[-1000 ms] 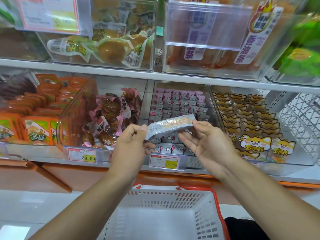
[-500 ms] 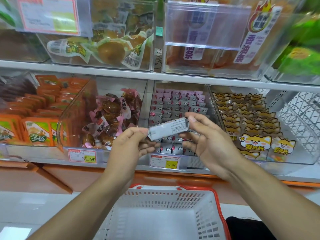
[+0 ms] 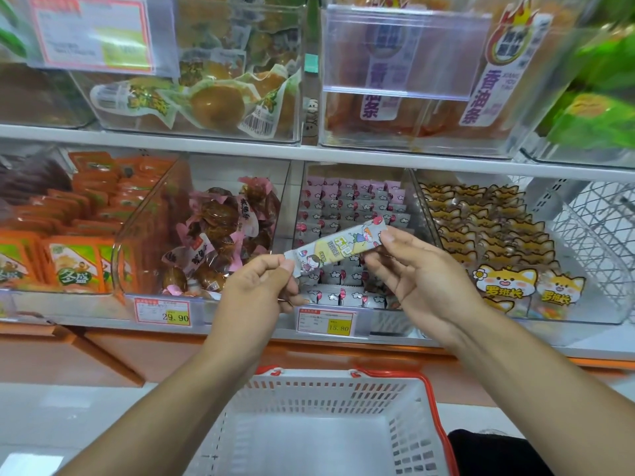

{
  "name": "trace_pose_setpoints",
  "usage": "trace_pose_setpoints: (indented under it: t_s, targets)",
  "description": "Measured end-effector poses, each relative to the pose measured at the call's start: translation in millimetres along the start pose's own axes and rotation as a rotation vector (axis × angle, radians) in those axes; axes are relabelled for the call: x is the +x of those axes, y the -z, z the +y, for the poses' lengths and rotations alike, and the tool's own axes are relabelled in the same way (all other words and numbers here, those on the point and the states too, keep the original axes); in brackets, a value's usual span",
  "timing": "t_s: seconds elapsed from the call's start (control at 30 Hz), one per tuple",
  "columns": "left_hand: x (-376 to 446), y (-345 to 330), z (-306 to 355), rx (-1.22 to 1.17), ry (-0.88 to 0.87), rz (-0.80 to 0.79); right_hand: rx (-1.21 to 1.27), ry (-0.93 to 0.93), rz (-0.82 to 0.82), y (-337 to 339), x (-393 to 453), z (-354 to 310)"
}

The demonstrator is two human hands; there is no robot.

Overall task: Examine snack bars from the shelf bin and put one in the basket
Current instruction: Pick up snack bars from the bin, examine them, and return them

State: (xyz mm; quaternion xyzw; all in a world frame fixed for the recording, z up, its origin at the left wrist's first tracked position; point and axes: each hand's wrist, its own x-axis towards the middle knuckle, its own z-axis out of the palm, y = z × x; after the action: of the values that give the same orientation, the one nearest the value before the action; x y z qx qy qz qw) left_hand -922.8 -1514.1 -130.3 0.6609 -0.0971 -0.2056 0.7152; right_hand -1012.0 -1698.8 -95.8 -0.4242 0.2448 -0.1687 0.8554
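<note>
A long snack bar [image 3: 338,246] in a pale wrapper with cartoon figures and a yellow panel is held level in front of the shelf. My left hand [image 3: 256,288] pinches its left end and my right hand [image 3: 417,274] pinches its right end. Behind it stands the clear shelf bin [image 3: 391,312] filled with several rows of the same pink and white bars. A white plastic basket [image 3: 409,417] with an orange rim sits below my forearms, and the part of its floor that shows holds nothing.
Neighbouring clear bins hold brown wrapped snacks [image 3: 220,235] on the left, orange packets [image 3: 68,235] at far left and fox-printed packs [image 3: 498,249] on the right. Price tags [image 3: 324,322] hang on the shelf edge. An upper shelf [image 3: 309,152] of bins runs above.
The bar has been turned over between my fingers: the plain printed back faced me before, and the colourful cartoon front faces me now. Both hands stayed on its ends.
</note>
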Motion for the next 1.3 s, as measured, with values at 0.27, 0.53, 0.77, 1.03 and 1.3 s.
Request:
trace_pose_setpoints:
  t_s: [0.27, 0.53, 0.77, 1.03, 1.3]
  targets:
    - [-2, -5, -1, 0.068, -0.003, 0.006, -0.076, -0.003, -0.019, -1, 0, 0]
    - [-16, -13, -7, 0.444, -0.245, -0.138, -0.623, 0.601, 0.188, 16, 11, -32]
    - [-23, -17, -19, 1.048, -0.616, -0.312, -1.091, 0.688, 0.255, 33, 33, -35]
    - [-20, -18, -26, 1.074, -0.613, -0.327, -1.879, 0.856, 0.145, 44, 61, -26]
    - [-21, -19, -27, 1.087, -0.600, -0.356, -2.469, 0.566, 0.302, 39, 75, -20]
